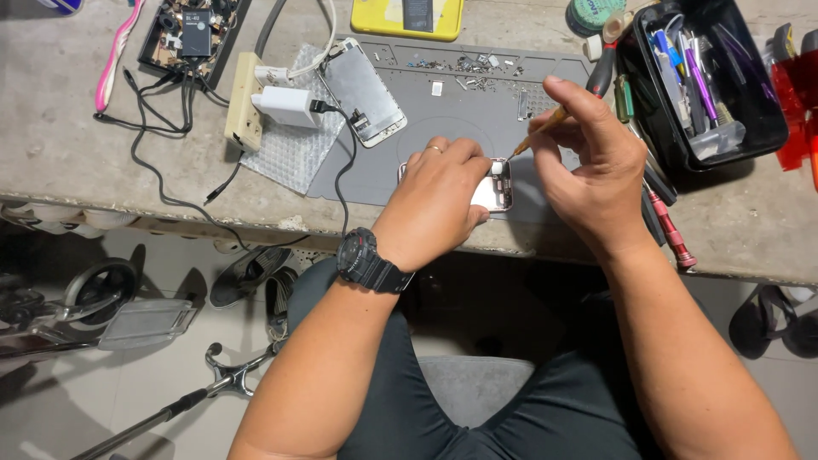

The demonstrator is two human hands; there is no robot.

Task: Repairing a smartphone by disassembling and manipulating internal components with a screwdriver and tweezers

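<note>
While the left hand (439, 200) lay curled over an opened phone (497, 189), its fingers were pressed down together on the phone's frame, pinning it flat to the grey mat (426, 111). The right hand (588, 162) was pinched shut on a thin yellow-handled tool (538, 129), probably a small screwdriver, though the tip was too small to make out; that tip met the upper end of the phone, just beside the left fingertips. The phone sat near the front edge of the mat, close to the person's body, mostly hidden under the left hand.

Judged from its look, the phone was light, stiff and thin, with smooth metal sides that could slip on the mat, and its exposed inner parts seemed fragile. It would best be held by the outer frame and edges, not by anything inside.

A black watch (368, 260) sat on the left wrist. Farther back on the mat lay a detached screen (366, 89), with small screws and parts (464, 66) scattered near the far edge. A white charger (285, 106) sat in a power strip (243, 102) to the left, over bubble wrap (294, 145). A black tray (707, 81) of tools stood to the right, and a red screwdriver (673, 234) lay near the right wrist.
</note>
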